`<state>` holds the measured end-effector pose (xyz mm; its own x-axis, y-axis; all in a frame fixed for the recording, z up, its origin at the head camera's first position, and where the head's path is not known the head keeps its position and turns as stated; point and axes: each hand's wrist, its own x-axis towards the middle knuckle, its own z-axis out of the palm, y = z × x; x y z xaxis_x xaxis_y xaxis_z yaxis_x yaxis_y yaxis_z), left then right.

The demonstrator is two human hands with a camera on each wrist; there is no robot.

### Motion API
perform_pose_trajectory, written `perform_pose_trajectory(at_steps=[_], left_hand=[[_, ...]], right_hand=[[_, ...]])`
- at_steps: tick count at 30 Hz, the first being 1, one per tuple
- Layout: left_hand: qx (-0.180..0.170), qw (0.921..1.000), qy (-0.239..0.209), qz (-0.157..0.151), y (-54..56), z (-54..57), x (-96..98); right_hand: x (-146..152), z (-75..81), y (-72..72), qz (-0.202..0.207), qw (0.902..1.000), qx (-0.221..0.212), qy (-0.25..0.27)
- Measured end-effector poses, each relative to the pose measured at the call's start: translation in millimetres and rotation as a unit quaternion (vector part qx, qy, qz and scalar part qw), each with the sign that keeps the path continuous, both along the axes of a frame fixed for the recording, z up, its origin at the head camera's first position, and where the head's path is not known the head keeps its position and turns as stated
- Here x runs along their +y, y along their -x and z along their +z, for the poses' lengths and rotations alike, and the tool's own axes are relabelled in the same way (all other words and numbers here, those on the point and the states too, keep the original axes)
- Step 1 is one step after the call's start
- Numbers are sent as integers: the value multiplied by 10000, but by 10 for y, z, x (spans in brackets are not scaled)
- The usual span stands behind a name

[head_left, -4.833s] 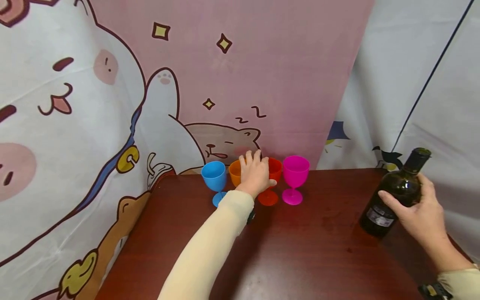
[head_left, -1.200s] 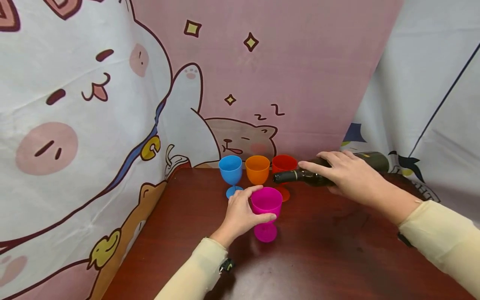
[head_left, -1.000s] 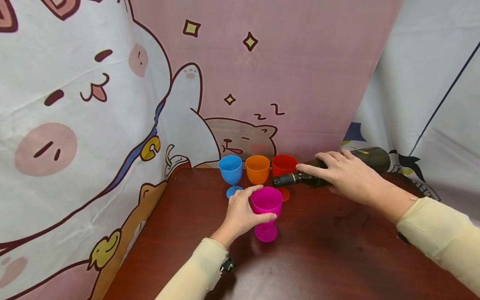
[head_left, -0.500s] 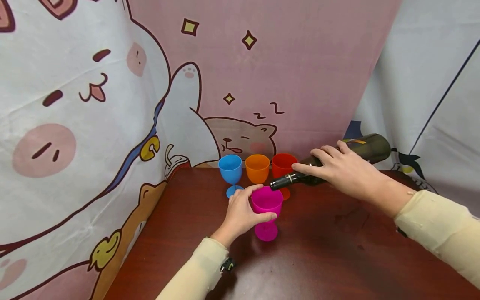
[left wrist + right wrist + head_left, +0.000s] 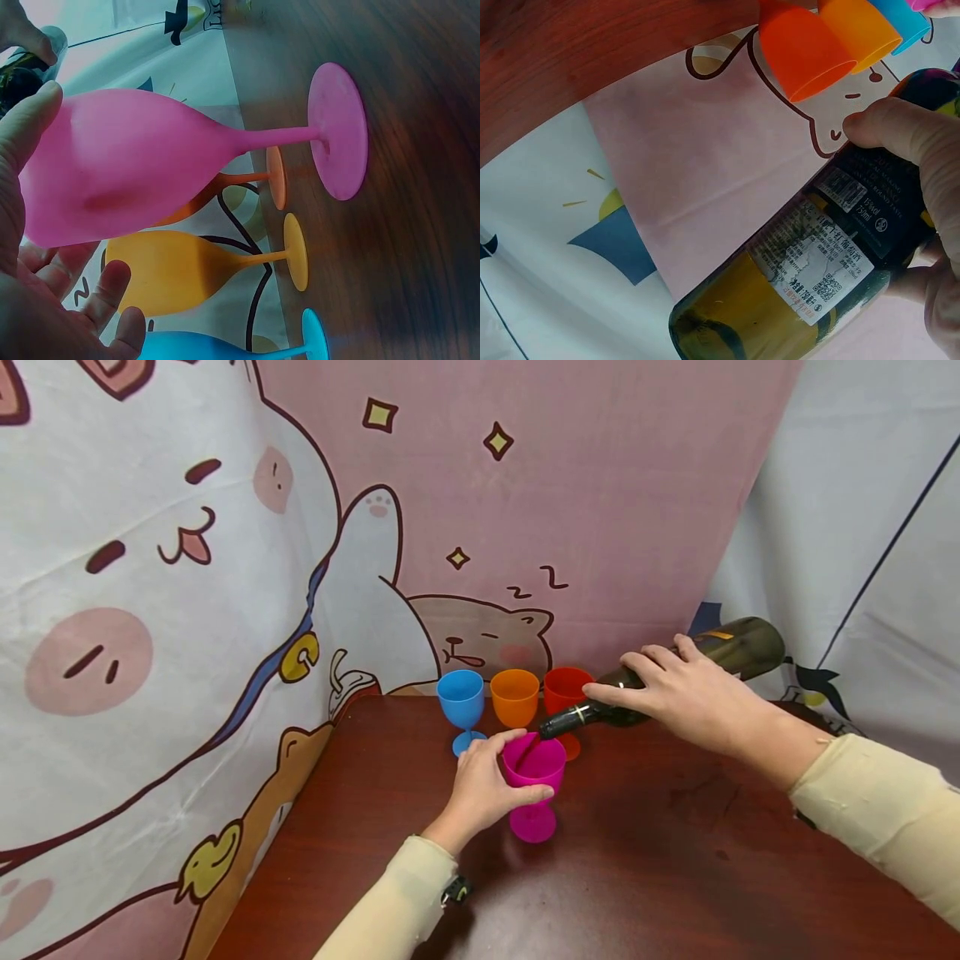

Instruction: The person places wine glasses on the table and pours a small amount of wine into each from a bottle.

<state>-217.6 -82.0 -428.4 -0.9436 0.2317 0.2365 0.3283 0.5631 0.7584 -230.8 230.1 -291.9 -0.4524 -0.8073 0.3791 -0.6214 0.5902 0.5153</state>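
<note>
My left hand (image 5: 483, 789) holds the bowl of a pink plastic goblet (image 5: 534, 777) between thumb and fingers. The goblet stands upright, its foot on the table. Tilted neck-down, a dark green wine bottle (image 5: 738, 647) is gripped around its upper body by my right hand (image 5: 686, 702). Its mouth is right at the pink rim, and a thin dark red stream runs from it into the bowl. In the left wrist view a darker patch shows low in the pink goblet (image 5: 150, 165). The right wrist view shows the labels on the bottle (image 5: 810, 259).
Behind the pink goblet stand a blue goblet (image 5: 461, 700), an orange goblet (image 5: 515, 700) and a red goblet (image 5: 566, 689) in a row at the back of the brown table (image 5: 637, 877). A cartoon-printed cloth (image 5: 600, 510) hangs close behind the table edge.
The left hand went from the back row to the pink goblet, now nearer the front. The right hand lifted and tipped the bottle; in the last half second its base rose and liquid began running out.
</note>
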Motion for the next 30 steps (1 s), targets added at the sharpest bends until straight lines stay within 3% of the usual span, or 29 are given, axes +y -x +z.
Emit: perform_pose_trajectory(at_steps=[15,30], left_hand=[[17,10000,-16,-24,5,-16,1],[58,10000,-23,-47,7,-17,-2]], right_hand=[[3,69,-59,-538,9979,-288,-234],[19,68,-69,-607,9971,-329,-324]])
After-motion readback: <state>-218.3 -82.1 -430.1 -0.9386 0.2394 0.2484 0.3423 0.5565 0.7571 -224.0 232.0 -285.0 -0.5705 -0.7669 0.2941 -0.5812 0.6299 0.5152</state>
